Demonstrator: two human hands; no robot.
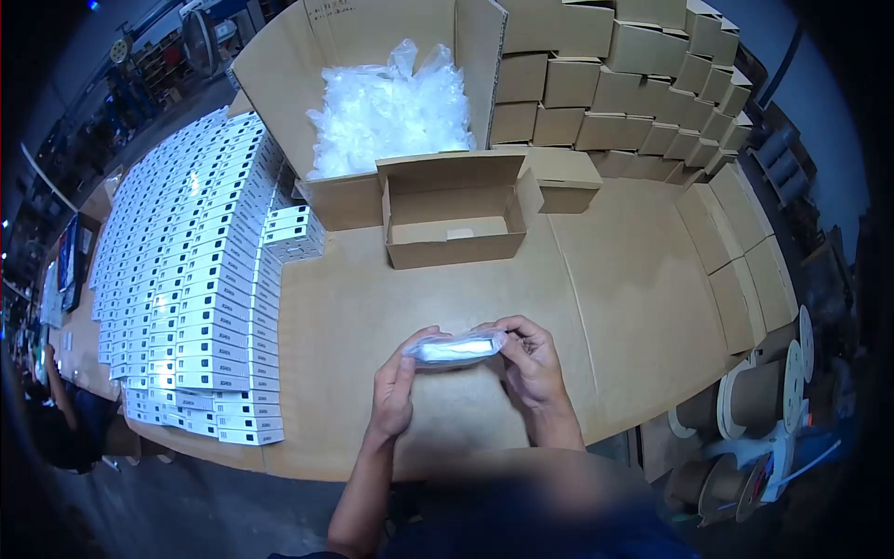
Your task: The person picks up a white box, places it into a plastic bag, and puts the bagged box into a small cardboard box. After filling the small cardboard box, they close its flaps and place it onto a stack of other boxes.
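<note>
A small white box in a clear plastic bag (pixel 456 349) is held up over the near part of the table. My left hand (pixel 399 384) grips its left end, thumb in front. At the other end, the fingers of my right hand (pixel 532 361) pinch the plastic by the corner. Beyond my hands stands an open cardboard box (pixel 454 253) with a small pale piece on its floor. Behind that, a large carton (pixel 349 216) holds a heap of clear plastic bags (pixel 391 112).
Stacked white boxes (pixel 186 279) fill the table's left side. Closed brown cartons (pixel 643 93) are piled at the back right, with more cartons (pixel 736 252) along the right edge. Wire spools (pixel 754 401) stand off the table at right. Another person's arm (pixel 58 387) shows at far left.
</note>
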